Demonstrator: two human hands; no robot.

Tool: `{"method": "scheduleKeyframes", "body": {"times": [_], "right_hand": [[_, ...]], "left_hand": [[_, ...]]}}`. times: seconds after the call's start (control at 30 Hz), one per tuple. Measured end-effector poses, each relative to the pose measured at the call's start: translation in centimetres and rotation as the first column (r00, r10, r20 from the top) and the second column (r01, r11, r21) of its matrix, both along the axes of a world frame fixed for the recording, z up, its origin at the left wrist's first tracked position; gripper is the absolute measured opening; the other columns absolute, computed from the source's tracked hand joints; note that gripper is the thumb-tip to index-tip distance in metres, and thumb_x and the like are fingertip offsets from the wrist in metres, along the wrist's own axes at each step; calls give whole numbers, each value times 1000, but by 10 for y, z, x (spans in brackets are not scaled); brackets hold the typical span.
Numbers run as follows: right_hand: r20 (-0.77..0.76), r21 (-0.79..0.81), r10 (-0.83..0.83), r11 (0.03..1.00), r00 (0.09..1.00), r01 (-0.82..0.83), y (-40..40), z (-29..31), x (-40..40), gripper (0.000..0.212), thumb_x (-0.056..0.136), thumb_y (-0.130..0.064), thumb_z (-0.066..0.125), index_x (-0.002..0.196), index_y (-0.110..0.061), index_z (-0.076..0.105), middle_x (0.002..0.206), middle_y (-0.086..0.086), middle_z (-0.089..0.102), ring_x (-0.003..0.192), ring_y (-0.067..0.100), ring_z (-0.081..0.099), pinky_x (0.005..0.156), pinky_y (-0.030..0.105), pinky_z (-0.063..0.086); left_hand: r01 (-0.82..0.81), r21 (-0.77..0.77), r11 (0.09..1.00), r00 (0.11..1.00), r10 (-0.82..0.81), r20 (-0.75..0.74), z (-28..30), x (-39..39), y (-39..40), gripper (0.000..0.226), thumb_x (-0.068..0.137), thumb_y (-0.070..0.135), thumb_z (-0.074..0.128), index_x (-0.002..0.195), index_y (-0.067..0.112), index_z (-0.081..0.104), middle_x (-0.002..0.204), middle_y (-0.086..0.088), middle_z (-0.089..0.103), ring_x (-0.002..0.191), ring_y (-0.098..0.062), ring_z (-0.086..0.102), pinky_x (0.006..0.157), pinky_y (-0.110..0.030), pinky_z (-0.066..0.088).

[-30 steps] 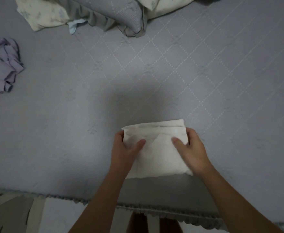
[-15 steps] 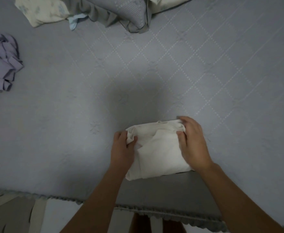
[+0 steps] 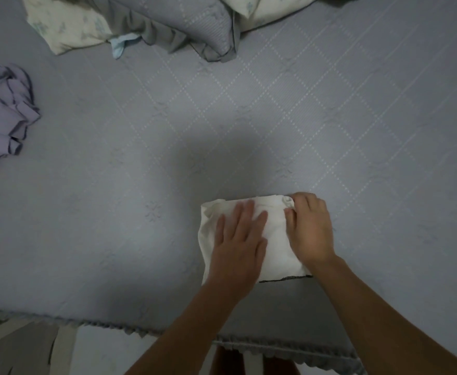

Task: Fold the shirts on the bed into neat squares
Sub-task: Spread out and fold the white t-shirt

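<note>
The grey quilted bed (image 3: 330, 117) fills the frame. Pillows (image 3: 184, 20) lie at the upper edge, a crumpled lilac shirt (image 3: 3, 117) at the left. Lower centre, my left hand (image 3: 238, 239) presses flat on the folded white shirt (image 3: 276, 255), its grip wide; my right hand (image 3: 310, 228) pinches its upper right corner.

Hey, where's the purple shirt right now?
The purple shirt lies crumpled at the left edge of the head view, on the bed, below the floral pillow and far from both hands.
</note>
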State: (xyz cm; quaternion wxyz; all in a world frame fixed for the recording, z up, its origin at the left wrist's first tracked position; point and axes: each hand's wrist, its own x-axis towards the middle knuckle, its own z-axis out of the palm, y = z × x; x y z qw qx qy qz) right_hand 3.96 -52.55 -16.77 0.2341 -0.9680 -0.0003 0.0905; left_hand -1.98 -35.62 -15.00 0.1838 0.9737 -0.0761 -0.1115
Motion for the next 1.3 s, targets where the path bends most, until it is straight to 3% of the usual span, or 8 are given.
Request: {"method": "scheduleKeyframes", "body": {"times": [0.23,0.33,0.43,0.53,0.87,1.0,1.17,1.3], "right_hand": [[60,-101,-80,991,995,85,5,-20,2,27,95,-15,57,121,-10,62,118,12,58,104,34,51,86,43,41],[62,-115,-98,988,993,104,8,-11,0,42,94,-13,54,136,-10,50,135,13,50,122,34,46,102,45,31],[135,-200,143,973,981,-114,27,12,-15,59,95,-16,46,151,-6,30,157,15,28,146,34,25,118,47,12],[-56,-252,444,861,895,-442,26,11,-44,67,99,-41,30,154,-3,24,163,16,13,152,30,11,122,50,12],[-195,-266,254,916,947,-301,-20,-28,-52,80,94,-48,28,157,-8,1,165,10,-6,152,26,-6,122,52,4],[-158,-324,108,933,982,-155,7,0,-56,81,89,-41,31,155,0,10,165,16,1,152,30,-2,122,52,-4],[-155,-288,288,902,945,-322,24,-6,-57,74,97,-41,35,157,-5,10,165,14,2,153,28,-1,122,52,3],[-172,-253,205,936,964,-244,11,-21,-56,75,96,-42,35,157,-6,9,165,12,3,153,25,1,122,53,4]], "left_hand": [[92,205,975,993,-75,-87,-49,-6,9,65,99,49,32,157,23,20,165,-7,12,151,-29,11,119,-57,11],[100,216,971,991,-78,-106,-46,-7,7,66,99,50,30,158,23,16,165,-7,8,152,-29,6,120,-56,6],[112,188,976,989,-90,-120,-34,-6,8,64,99,49,23,157,22,18,164,-9,12,151,-31,9,118,-59,11],[151,176,973,985,-132,-115,-31,-8,12,64,101,49,18,156,16,20,163,-12,16,150,-33,15,115,-62,22],[41,165,985,986,-14,-164,-52,-8,42,74,95,68,19,157,34,0,165,-1,-12,152,-26,-10,120,-56,-1],[3,208,978,991,24,-129,-28,-6,33,70,96,58,26,157,28,14,166,-7,4,152,-31,1,117,-62,5],[40,197,979,993,-18,-115,-32,-14,14,66,100,55,18,158,27,4,165,-10,0,151,-31,-3,117,-64,8],[39,203,978,982,-1,-187,-52,-10,34,71,96,64,15,156,34,-5,165,-3,-13,151,-29,-9,119,-59,3]]}}
